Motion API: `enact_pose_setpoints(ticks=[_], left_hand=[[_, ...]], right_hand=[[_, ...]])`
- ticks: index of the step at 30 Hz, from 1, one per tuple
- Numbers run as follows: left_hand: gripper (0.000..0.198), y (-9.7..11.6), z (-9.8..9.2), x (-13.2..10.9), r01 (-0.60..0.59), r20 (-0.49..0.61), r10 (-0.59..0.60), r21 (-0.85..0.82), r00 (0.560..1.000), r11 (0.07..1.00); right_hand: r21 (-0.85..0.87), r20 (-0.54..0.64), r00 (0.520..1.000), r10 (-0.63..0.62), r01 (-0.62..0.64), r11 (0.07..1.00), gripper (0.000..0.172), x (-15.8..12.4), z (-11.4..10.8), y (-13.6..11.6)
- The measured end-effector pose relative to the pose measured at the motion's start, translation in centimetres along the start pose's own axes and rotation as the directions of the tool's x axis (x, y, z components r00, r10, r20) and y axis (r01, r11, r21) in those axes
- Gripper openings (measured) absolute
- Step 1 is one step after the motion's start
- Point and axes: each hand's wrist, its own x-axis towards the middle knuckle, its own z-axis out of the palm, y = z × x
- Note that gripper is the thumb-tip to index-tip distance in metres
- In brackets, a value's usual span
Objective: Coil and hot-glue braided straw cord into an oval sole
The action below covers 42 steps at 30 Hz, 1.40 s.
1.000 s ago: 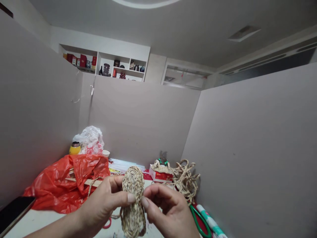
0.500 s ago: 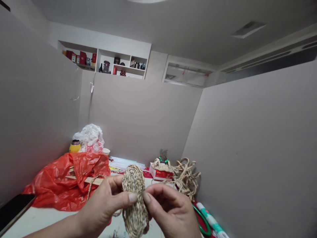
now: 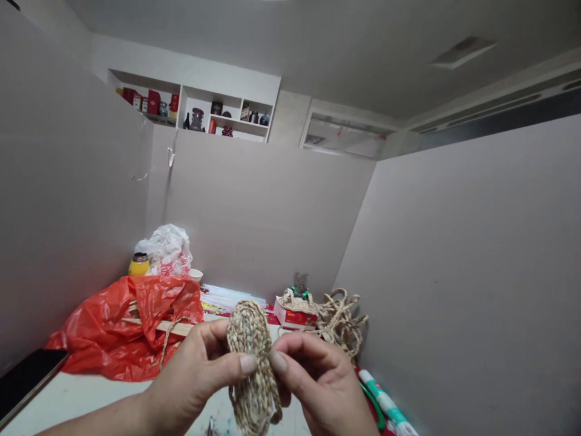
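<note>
A small sole-shaped piece of braided straw cord point(image 3: 249, 330), narrower at its middle, stands upright in front of me between both hands. My left hand point(image 3: 200, 366) grips it from the left, thumb across its waist and fingers behind. At the right edge, my right hand point(image 3: 320, 375) pinches the piece between thumb and forefinger; its other fingers are curled and partly hidden. A loop of cord shows along the lower right edge. What lies behind the piece is hidden.
Left on the white table are a red plastic bag point(image 3: 122, 327) with wooden strips and a dark phone point(image 3: 31, 381). A heap of straw cord point(image 3: 342, 324), a tissue box point(image 3: 295, 315), green-handled scissors point(image 3: 373, 399) and a green-white roll point(image 3: 388, 402) lie right. Grey partitions point(image 3: 254, 206) enclose the table.
Both hands and the braided piece have shifted slightly right in view, and the piece has turned a little. The grip stays the same. The camera view has moved slightly.
</note>
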Motion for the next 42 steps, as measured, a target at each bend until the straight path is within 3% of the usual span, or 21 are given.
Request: enact_pose_setpoints(ticks=[9, 17, 22, 29, 32, 42], left_hand=[[0.023, 0.1, 0.0, 0.1, -0.013, -0.042, 0.015, 0.048, 0.999, 0.999], [0.020, -0.5, 0.1, 0.0, 0.005, -0.055, -0.007, -0.028, 0.998, 1.000], [0.023, -0.1, 0.5, -0.1, 0.008, -0.067, -0.014, -0.081, 0.998, 0.997], [0.014, 0.1, 0.7, -0.1, -0.015, -0.085, 0.008, -0.085, 0.996, 0.996], [0.012, -0.1, 0.5, 0.1, -0.028, -0.097, 0.019, -0.090, 0.995, 0.996], [0.023, -0.1, -0.3, 0.5, -0.020, -0.078, 0.018, -0.032, 0.997, 0.999]], right_hand=[[0.036, 0.031, 0.999, 0.014, -0.015, 0.999, 0.024, -0.2, 0.4, -0.3], [-0.110, -0.116, 0.993, -0.017, 0.004, 0.994, 0.036, -0.8, 2.0, -0.6], [0.023, -0.138, 0.989, -0.047, 0.051, 0.998, 0.037, -0.5, 2.3, -0.5], [0.122, -0.077, 0.996, -0.041, 0.051, 0.991, 0.041, -0.1, 2.1, 0.3], [0.104, -0.105, 0.994, -0.037, 0.048, 0.993, 0.040, 0.0, 1.8, 0.7], [0.055, -0.029, 0.998, -0.050, 0.052, 0.997, 0.032, 0.2, 1.1, 0.3]])
